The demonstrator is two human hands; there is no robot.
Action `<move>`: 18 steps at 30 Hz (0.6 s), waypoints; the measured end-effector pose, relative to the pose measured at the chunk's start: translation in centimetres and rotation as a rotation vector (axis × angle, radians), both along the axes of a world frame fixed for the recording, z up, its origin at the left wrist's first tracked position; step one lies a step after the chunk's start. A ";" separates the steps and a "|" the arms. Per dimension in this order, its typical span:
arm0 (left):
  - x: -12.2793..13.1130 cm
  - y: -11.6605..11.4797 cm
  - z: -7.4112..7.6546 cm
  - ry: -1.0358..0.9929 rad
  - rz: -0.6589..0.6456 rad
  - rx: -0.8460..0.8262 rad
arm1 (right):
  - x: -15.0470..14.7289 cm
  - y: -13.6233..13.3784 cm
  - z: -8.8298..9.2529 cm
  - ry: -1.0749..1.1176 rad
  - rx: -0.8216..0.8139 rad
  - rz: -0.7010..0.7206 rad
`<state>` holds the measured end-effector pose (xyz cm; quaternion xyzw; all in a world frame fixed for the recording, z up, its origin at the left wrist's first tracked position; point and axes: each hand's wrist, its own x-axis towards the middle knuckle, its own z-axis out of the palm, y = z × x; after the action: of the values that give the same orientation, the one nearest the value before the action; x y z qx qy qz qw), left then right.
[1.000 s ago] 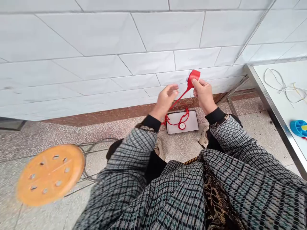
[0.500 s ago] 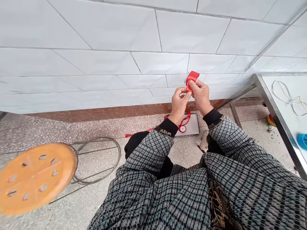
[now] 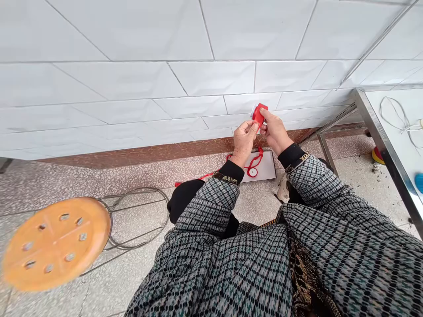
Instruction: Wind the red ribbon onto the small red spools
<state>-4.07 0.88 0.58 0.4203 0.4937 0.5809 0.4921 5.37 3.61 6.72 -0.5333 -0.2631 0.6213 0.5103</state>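
Note:
A roll of wide red ribbon [image 3: 258, 113] is held up in front of the tiled wall. My right hand [image 3: 275, 131] grips the roll from the right, its thumb on the red face. My left hand [image 3: 243, 140] pinches the lower left part of the ribbon, close against the right fingers. Below them, a white board [image 3: 267, 168] lies on the floor with a small spool of red ribbon [image 3: 253, 172] and loose red loops on it. A red strand [image 3: 178, 184] runs off to the left, partly behind my left arm and knee.
An orange round stool [image 3: 57, 242] with metal wire legs [image 3: 139, 218] is at the left. On the right stands a metal-framed table [image 3: 380, 132] with a white cord [image 3: 401, 121] and a blue object [image 3: 419, 182]. White tiled wall [image 3: 132, 79] rises ahead.
Both hands and the red roll sit slightly further left in the view, and the roll is tilted a little differently. The camera view has shifted slightly.

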 end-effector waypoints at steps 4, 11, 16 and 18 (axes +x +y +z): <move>-0.7 -0.3 0.2 0.189 -0.013 0.111 | 0.7 0.5 -0.3 0.127 -0.084 -0.024; -0.5 -0.7 0.0 0.012 -0.086 -0.019 | 1.6 0.4 0.6 0.353 -0.299 0.028; -0.4 -1.1 0.2 0.064 -0.127 0.012 | 2.2 0.4 0.9 0.427 -0.361 0.042; -0.8 -1.0 0.3 0.141 -0.172 0.027 | 2.6 0.5 0.9 0.433 -0.375 0.054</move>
<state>-4.85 -0.11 0.92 0.5075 0.4816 0.5120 0.4985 7.93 4.16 7.65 -0.4658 -0.0427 0.7719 0.4305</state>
